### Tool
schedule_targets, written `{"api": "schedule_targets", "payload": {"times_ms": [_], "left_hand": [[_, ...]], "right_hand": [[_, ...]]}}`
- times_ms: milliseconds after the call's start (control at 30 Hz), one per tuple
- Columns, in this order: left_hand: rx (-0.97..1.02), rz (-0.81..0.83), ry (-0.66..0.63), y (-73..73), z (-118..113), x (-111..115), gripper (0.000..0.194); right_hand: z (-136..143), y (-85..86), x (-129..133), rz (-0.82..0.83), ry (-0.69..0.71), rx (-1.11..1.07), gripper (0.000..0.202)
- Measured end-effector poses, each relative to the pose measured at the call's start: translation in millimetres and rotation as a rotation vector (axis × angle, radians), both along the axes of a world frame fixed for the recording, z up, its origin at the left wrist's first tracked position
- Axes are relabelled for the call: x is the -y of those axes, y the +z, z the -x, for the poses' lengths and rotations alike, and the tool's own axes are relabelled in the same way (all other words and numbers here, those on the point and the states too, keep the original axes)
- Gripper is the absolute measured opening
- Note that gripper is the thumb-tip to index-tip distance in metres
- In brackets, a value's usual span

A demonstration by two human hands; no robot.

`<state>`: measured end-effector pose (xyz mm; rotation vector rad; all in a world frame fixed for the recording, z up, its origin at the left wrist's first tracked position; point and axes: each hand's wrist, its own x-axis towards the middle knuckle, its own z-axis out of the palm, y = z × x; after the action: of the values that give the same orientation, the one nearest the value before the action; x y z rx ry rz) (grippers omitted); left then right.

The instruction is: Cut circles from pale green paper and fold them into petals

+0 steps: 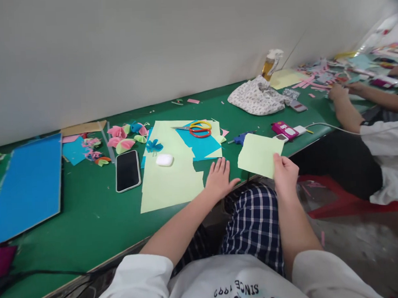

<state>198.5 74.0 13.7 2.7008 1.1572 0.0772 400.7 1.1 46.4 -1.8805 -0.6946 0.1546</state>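
Between thumb and fingers, my right hand (285, 174) pinches a pale green sheet of paper (260, 154) by its right edge, over the table's front edge. My left hand (219, 178) lies flat on the green table with fingers spread, beside a large pale green sheet (170, 185). On that sheet are blue paper pieces (203, 145), a pair of scissors (200, 129) with red and yellow handles, a blue paper flower (154, 145) and a small white case (164, 159). Partly behind the held paper is a blue glue gun (240, 138).
A phone (128, 171), folded paper flowers (121, 138) and a blue board (29, 182) lie to the left. Toward the right are a patterned cloth (258, 96), a bottle (272, 64), a magenta device (284, 130) with a cable, and a co-worker's hands (338, 92) among paper scraps.
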Motion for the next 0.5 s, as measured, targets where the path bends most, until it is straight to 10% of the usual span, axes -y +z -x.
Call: {"api": "schedule_targets", "payload": {"times_ms": [333,500], "left_hand": [[0.054,-0.03,-0.095,5.3,-16,-14,0.071],[0.132,-0.025,-0.298,-2.0,-7,26,0.064]], "right_hand": [[-5,-21.0,41,-0.023,0.025,-0.098,0.044],[-6,-30.0,51,0.006,0.056,-0.114,0.047]]}}
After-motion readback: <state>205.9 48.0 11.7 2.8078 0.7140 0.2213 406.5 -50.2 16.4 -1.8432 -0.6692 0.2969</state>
